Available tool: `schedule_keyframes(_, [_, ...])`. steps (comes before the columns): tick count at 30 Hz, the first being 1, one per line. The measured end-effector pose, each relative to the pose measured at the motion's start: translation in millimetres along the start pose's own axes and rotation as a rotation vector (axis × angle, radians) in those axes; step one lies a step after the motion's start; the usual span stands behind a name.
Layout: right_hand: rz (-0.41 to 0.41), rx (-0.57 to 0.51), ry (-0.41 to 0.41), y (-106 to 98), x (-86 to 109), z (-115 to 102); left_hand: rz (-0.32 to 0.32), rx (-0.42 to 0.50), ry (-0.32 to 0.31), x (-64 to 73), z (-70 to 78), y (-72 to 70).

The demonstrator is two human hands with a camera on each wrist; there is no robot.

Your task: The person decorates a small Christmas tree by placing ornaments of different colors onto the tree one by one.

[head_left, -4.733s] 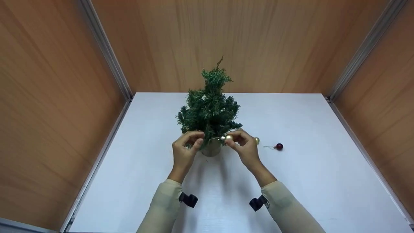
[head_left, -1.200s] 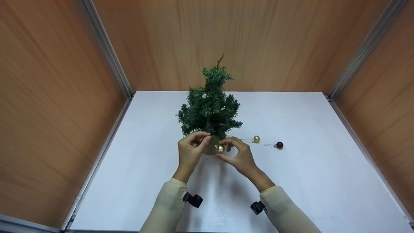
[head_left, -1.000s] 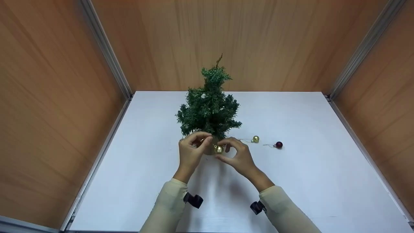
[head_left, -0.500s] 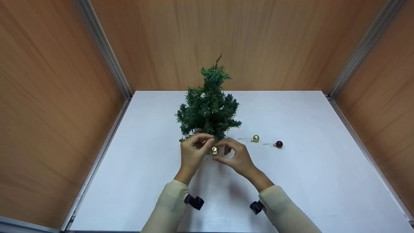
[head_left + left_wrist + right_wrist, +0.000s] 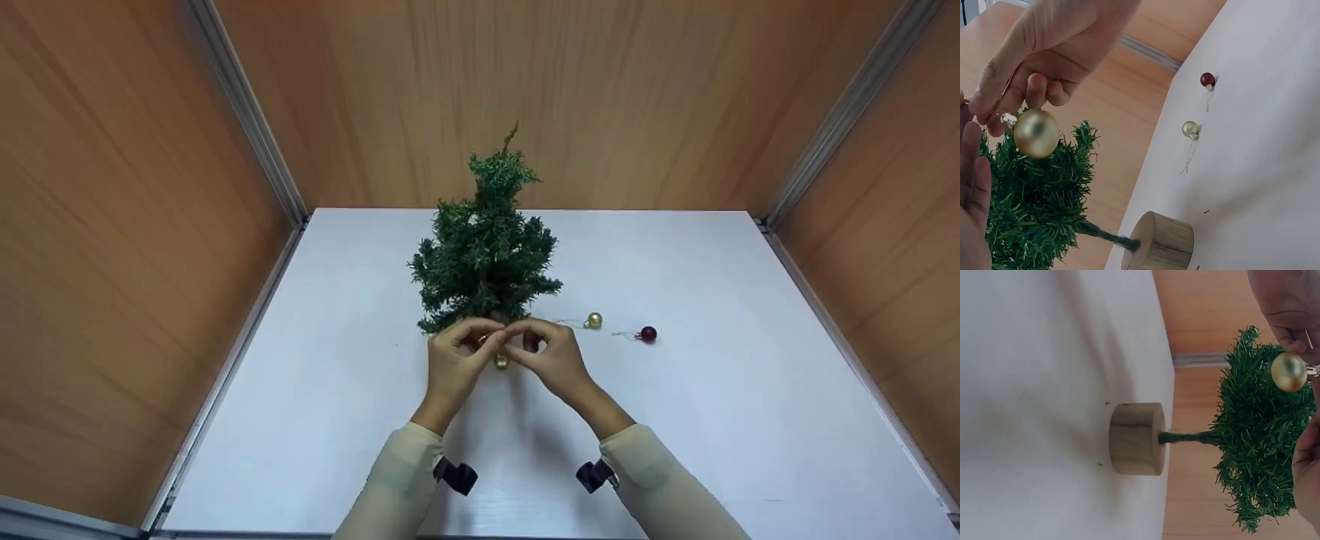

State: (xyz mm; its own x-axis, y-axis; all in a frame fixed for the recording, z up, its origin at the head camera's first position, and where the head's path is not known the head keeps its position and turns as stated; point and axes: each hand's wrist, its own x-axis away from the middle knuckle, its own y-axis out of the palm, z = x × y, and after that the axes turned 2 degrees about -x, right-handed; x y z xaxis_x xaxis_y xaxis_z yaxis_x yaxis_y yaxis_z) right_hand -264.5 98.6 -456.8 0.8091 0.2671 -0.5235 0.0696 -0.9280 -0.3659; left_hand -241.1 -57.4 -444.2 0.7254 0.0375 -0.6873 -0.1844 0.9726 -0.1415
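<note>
A gold Christmas bauble (image 5: 501,362) hangs below the meeting fingertips of both hands, in front of a small artificial Christmas tree (image 5: 484,255). My left hand (image 5: 456,367) pinches the bauble's thin gold string with thumb and forefinger. My right hand (image 5: 553,360) has its thumb and forefinger closed on the string just above the cap, touching the left fingertips. In the left wrist view the gold bauble (image 5: 1037,133) dangles free, with the right hand (image 5: 1067,45) above it. The exact grip on the string is partly hidden by the fingers.
A second gold bauble (image 5: 593,321) and a dark red bauble (image 5: 648,334) lie with their strings on the white table (image 5: 712,420), right of the tree. The tree stands on a round wooden base (image 5: 1135,439). Wood-grain panels (image 5: 600,97) enclose the back and sides.
Earlier the right fingers held the gold bauble itself, to the right of the tree base. Both hands have since come together; the right fingers shifted from ball to string, and the bauble now hangs.
</note>
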Motion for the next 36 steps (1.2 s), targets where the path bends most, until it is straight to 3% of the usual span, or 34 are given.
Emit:
schedule_keyframes(4, [0.015, -0.005, 0.029, 2.0, 0.5, 12.9, 0.000, -0.009, 0.003, 1.1, 0.6, 1.6])
schedule_keyframes(14, [0.035, -0.034, 0.011, 2.0, 1.2, 15.1, 0.003, -0.003, 0.013, 2.0, -0.6, 0.3])
schedule_keyframes(23, [0.040, -0.081, -0.017, -4.2, -0.4, -16.7, -0.002, 0.005, -0.009, 1.1, -0.7, -3.5])
schedule_keyframes(36, [0.026, -0.155, 0.029, -6.0, -4.5, -20.2, -0.005, -0.018, -0.003, -0.4, -2.3, -6.5])
